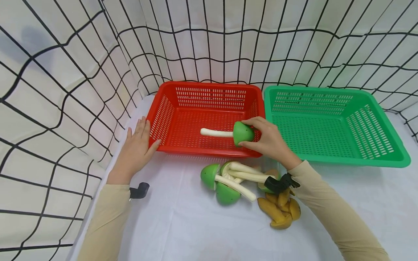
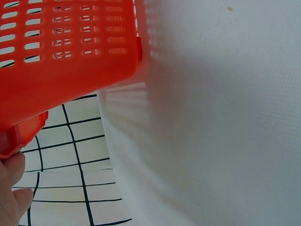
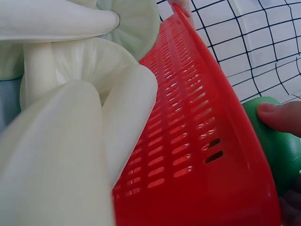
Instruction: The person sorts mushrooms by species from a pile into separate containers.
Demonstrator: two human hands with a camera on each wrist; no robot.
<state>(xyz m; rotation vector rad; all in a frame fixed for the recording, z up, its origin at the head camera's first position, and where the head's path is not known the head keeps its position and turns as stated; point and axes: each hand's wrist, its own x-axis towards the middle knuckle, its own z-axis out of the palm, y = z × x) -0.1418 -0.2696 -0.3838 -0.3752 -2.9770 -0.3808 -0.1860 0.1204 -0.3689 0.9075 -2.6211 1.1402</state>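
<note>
In the head view, my right hand [image 1: 267,139] grips a toy mushroom by its green cap [image 1: 242,133], over the right part of the red basket [image 1: 209,149]. Its white stem points left. The right wrist view shows the thumb on that green cap [image 3: 275,141], just past the basket's rim. My left hand [image 1: 137,146] rests on the basket's left front corner with its fingers straight. Only a few of its fingertips [image 2: 14,169] show in the left wrist view, by the red rim. Several more green-capped mushrooms [image 1: 228,183] lie in a pile on the white cloth before the basket.
A green basket [image 1: 336,161] stands to the right, against the red one. Several yellow-brown banana-like pieces [image 1: 279,210] lie right of the mushroom pile, under my right wrist. Black netting [image 1: 225,58] over white sheeting rises behind the baskets and along the left side.
</note>
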